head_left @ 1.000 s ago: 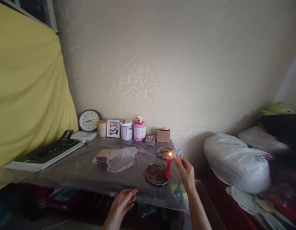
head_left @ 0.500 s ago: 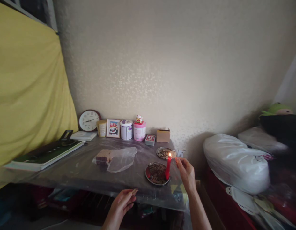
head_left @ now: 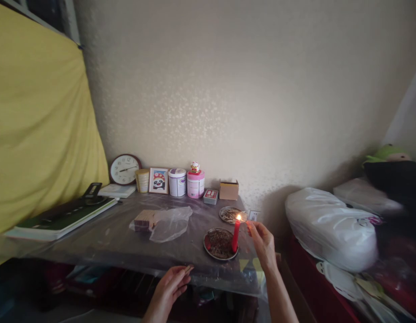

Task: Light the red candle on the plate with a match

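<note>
Head view: right hand fingers seemingly pinch a stick at the candle flame.

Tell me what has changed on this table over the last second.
Almost nothing. The right hand still holds a thin stick at the flame of the red candle, which stands lit on the round metal dish. The left hand still pinches small sticks at the plastic-covered table edge. Only the view shifted slightly.
</note>
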Motion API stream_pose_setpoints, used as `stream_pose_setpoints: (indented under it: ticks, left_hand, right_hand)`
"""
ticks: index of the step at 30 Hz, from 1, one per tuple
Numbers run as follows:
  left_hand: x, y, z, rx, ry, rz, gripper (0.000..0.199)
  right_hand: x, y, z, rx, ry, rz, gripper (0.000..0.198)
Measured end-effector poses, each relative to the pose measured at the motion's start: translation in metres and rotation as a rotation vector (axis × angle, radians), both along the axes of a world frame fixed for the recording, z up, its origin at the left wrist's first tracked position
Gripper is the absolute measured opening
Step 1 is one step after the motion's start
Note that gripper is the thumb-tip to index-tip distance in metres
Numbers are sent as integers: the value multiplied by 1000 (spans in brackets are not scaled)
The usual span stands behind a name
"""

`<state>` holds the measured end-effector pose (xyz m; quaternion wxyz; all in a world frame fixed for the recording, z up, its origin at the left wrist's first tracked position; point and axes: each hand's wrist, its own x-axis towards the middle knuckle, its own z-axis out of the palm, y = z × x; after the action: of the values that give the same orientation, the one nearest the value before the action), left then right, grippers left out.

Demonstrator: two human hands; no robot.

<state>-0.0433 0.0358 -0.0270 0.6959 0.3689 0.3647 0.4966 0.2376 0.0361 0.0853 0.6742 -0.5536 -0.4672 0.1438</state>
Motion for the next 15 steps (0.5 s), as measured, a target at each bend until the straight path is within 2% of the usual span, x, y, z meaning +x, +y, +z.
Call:
stream_pose_setpoints:
  ticks: [6, 15]
  left_hand:
    - [1, 0, -1, -11, -4, 2, 34]
    - [2, 3, 1, -12, 9, -11, 38]
  right_hand:
    - [4, 2, -2, 31, 94, 20, 32]
    - [14, 0, -2, 88, 367, 52, 29]
